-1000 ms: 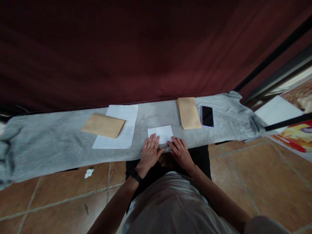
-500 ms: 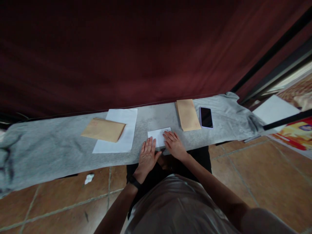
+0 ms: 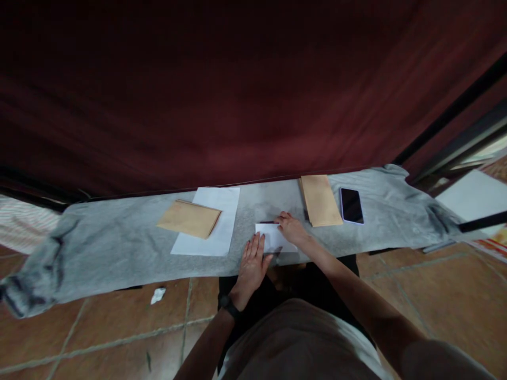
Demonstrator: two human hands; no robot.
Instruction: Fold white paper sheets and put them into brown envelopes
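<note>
Matt grey cloth [image 3: 130, 237], wrinkled at its ends; smooth white paper [image 3: 233, 200]; matt brown paper envelopes [image 3: 322, 203]; glossy dark phone screen [image 3: 351, 205]; dull orange-brown floor tiles [image 3: 119, 316]; dark red fabric [image 3: 253, 105], softly creased

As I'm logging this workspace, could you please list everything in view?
small paper: one, white, between the hands
large sheet: one, white, left
envelopes: two stacks, brown, one partly on the large sheet, one right; number unclear
smartphone: one, dark screen, far right
cloth: one, grey, under these
curtain: maroon, behind
bars: several, black, both sides
panel: one, white, right edge
printed item: red-yellow, right edge
striped fabric: pale, left edge
scrap: one, white, floor
floor: brown tiles
wristband: one, black, left wrist
shirt, trousers: pale, black, worn
left hand, right hand: bare, on the small paper
</note>
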